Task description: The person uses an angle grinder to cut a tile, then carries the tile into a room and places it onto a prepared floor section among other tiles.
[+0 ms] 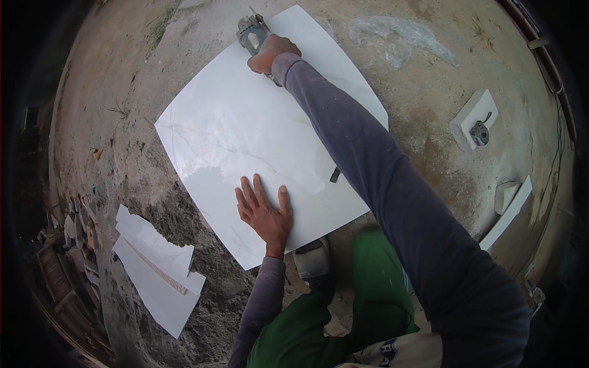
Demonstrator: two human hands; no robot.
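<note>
A large white, faintly veined tile (245, 132) lies flat on the ground in front of me. My left hand (267, 216) rests on its near part, palm down with the fingers spread. At the tile's far edge my right hand (274, 54) is wrapped round the body of an angle grinder (250, 34). The grinder's disc (259, 19) stands on edge at the tile's far border; whether it touches the tile I cannot tell. A small dark object (335, 175) lies on the tile beside my right arm, its kind unclear.
Broken white tile pieces (161, 270) lie at the left. A tape measure (479, 132) sits against a white block (475, 110) on the right, with a narrow tile strip (507, 211) nearer. Clear plastic sheeting (405, 37) lies at the far right. My shoe (311, 257) is by the tile's near edge.
</note>
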